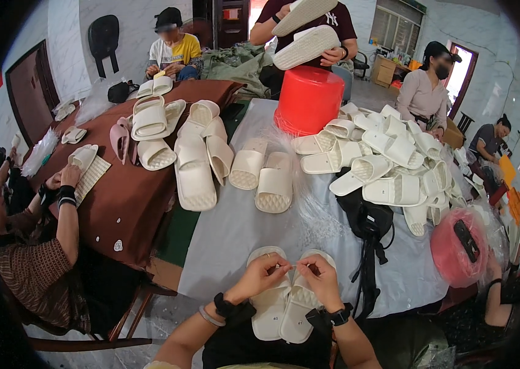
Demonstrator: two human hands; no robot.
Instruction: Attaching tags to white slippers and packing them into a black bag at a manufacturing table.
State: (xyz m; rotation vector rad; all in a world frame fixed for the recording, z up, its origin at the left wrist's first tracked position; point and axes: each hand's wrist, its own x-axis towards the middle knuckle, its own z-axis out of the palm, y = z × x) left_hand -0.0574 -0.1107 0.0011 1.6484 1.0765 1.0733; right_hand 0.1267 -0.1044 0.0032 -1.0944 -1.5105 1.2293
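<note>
A pair of cream slippers lies at the table's near edge by my lap, the left slipper beside the right slipper, toes toward me. Over their straps, my left hand and my right hand meet, fingertips pinched close together. Anything between those fingertips is too small to make out. Both hands partly cover the slippers' far ends. Dark bands circle my wrists. Farther ahead, another cream slipper pair sits on the grey table cover.
A heap of cream slippers spreads over the right, with a black bag and its straps before it. Beyond stands a red bucket. A wrapped pink bundle lies right. More slippers rest on the brown-covered table; several people work around.
</note>
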